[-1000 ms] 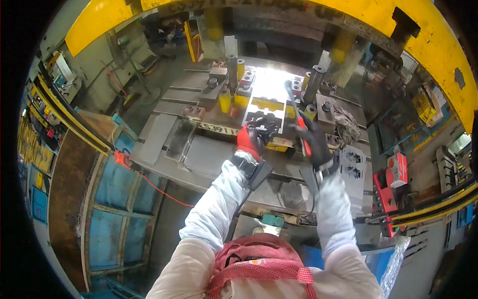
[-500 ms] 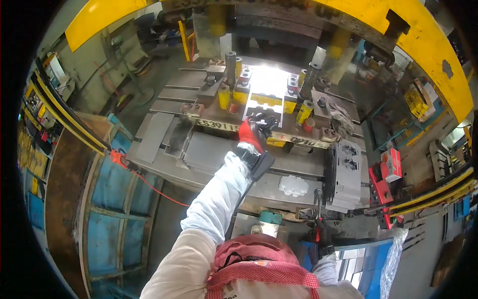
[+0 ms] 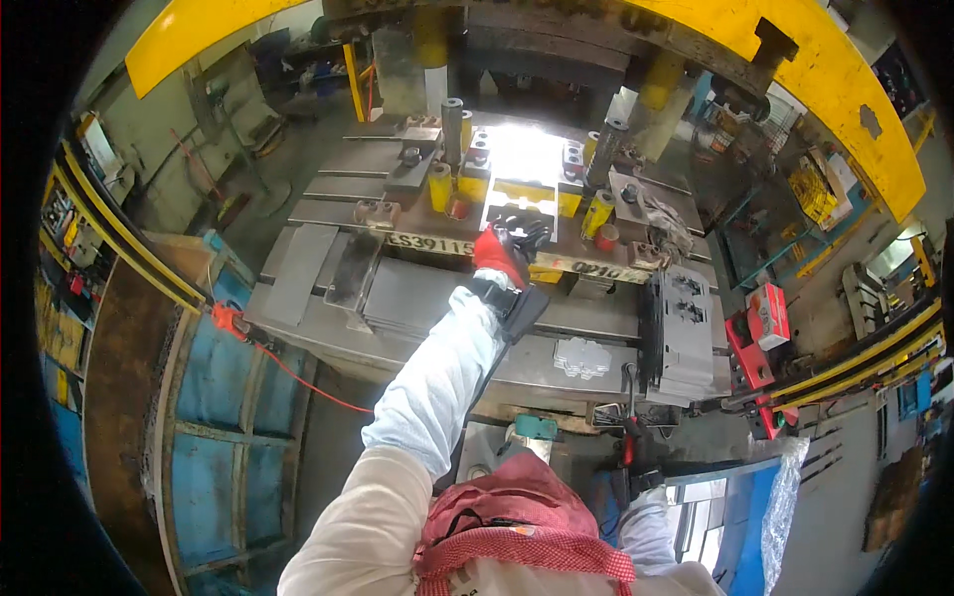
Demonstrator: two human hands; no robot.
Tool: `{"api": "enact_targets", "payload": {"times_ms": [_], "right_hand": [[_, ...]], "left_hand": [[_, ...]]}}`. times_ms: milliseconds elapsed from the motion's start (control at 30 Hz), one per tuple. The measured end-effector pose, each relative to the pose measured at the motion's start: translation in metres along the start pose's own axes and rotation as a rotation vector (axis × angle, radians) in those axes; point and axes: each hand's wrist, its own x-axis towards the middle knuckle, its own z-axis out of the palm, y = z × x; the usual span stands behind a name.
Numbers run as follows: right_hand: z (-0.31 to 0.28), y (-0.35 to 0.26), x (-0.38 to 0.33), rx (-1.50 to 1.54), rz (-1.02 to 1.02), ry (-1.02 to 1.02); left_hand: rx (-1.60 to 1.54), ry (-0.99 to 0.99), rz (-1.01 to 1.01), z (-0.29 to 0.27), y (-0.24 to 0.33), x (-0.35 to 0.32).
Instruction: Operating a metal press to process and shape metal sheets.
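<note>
the left hand (image 3: 513, 248), gloved red and black, is at the near end of a bright metal sheet (image 3: 527, 167) on the press; its grip i cannot tell. the right hand (image 3: 644, 467), lower down, holds 1 red-handled tool (image 3: 628, 449).

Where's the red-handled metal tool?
Head view, low, right of centre: red-handled metal tool is in the black-gloved right hand, below-left of the stacked grey metal plates.

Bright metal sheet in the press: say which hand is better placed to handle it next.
Left hand, I'd judge: it reaches to the near end of the bright metal sheet. The right hand is low beside the body, gripping a red-handled tool.
</note>
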Motion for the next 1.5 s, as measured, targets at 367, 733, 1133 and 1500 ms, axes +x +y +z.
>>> {"api": "enact_targets", "payload": {"times_ms": [367,733,1133,1500], "right_hand": [[0.004,-0.004,-0.007,-0.058,-0.056,-0.027],[0.005,-0.008,-0.010,-0.092,-0.059,-0.032],[0.008,-0.004,-0.005,0.032,-0.017,-0.104],[0.003,-0.010,-0.007,0.023,-0.003,-0.109]], "left_hand": [[0.003,-0.065,0.031,-0.020,0.000,0.018],[0.236,-0.318,0.192,-0.015,0.002,-0.004],[1.457,-0.466,0.744,-0.082,0.015,0.052],[0.440,-0.276,0.194,-0.042,0.000,0.028]]}}
